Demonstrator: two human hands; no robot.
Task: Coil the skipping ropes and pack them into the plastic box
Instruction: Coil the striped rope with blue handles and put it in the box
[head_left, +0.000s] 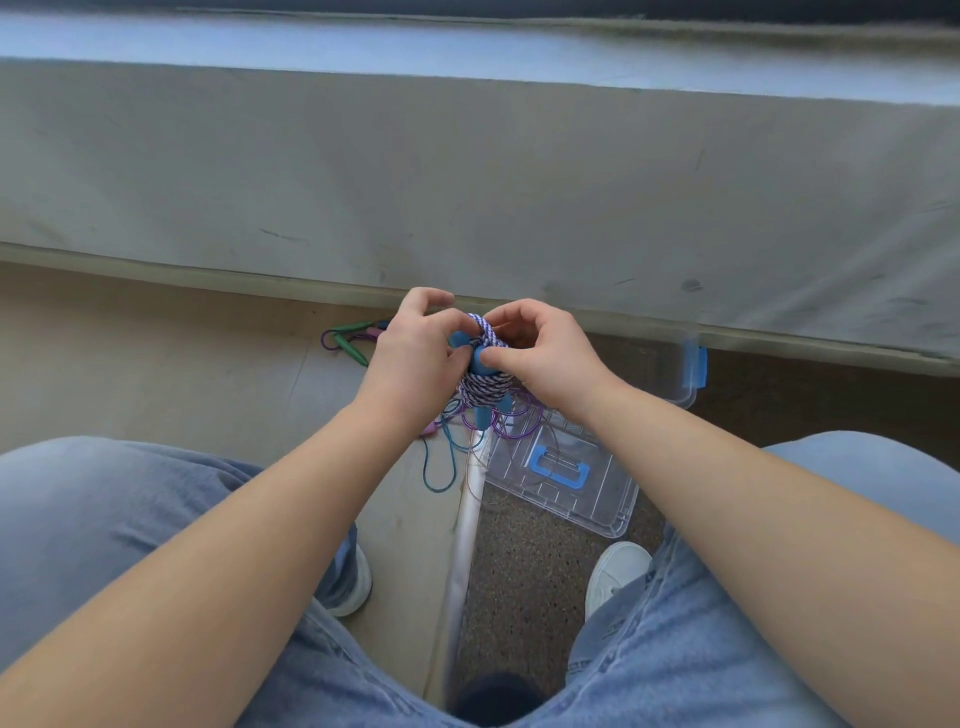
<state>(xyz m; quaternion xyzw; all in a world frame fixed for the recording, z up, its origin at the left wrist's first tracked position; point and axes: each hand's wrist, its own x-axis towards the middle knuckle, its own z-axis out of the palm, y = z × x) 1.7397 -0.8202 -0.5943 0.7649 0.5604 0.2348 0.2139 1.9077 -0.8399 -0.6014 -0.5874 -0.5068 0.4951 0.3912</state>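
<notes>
A purple-and-white braided skipping rope (485, 384) with blue handles is wound into a tight bundle held above the floor. My left hand (415, 358) grips the bundle from the left, thumb on a blue handle end. My right hand (540, 353) pinches the other blue handle end and the top loop of rope. Below, thin purple and teal ropes (514, 421) lie loose on the floor. Another rope with green handles (350, 345) lies to the left. The clear plastic box (680, 374) with a blue latch is at the right, partly hidden by my right hand.
The clear lid (597, 499) with a blue handle lies on the dark speckled floor between my feet. A grey padded mat edge (467, 182) rises just beyond the hands. A pale strip (462, 561) divides the floor. My knees in jeans fill the lower corners.
</notes>
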